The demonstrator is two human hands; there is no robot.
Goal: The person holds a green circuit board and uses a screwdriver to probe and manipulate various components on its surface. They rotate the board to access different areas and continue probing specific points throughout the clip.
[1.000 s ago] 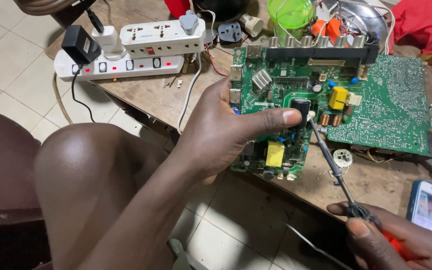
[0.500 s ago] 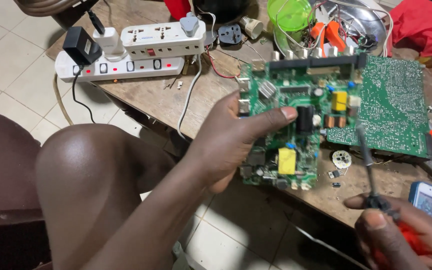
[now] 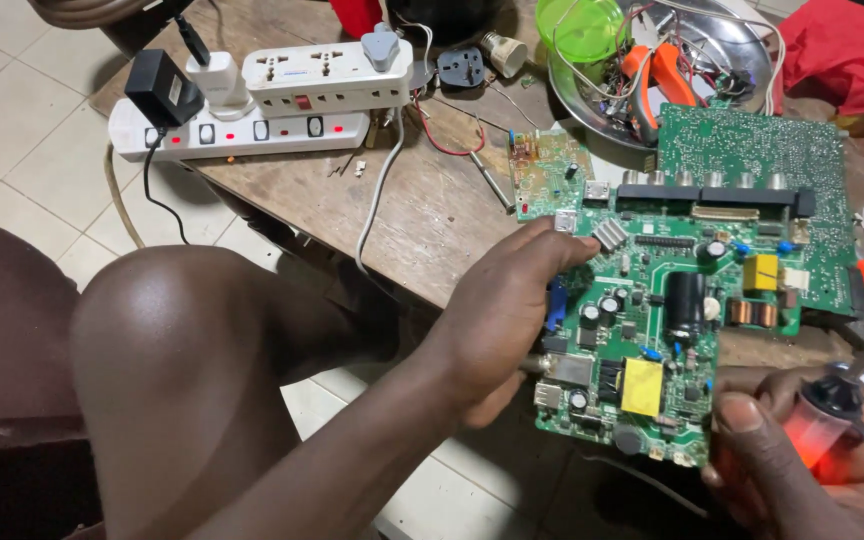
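Note:
My left hand (image 3: 497, 320) grips the left edge of a green circuit board (image 3: 667, 330), thumb on top near a small silver heatsink. The board carries a black capacitor, a yellow transformer and a row of black connectors along its far edge. It is held tilted over the table's front edge. My right hand (image 3: 802, 465) is at the lower right, closed around the red translucent handle of a screwdriver (image 3: 837, 405). Its fingers also touch the board's lower right corner. The screwdriver shaft points up and to the right, away from the board.
On the wooden table (image 3: 432, 215) lie a white power strip (image 3: 242, 130) with plugged adapters, a smaller circuit board (image 3: 547, 170), a larger green board (image 3: 752, 150), a metal tray (image 3: 672, 60) with orange pliers and a green bowl (image 3: 582, 25), and red cloth (image 3: 852, 55). My knee (image 3: 182, 350) is below left.
The board has swung round and dropped toward me over the table edge. My right hand has moved in under the board's lower corner, and the screwdriver tip has left the board.

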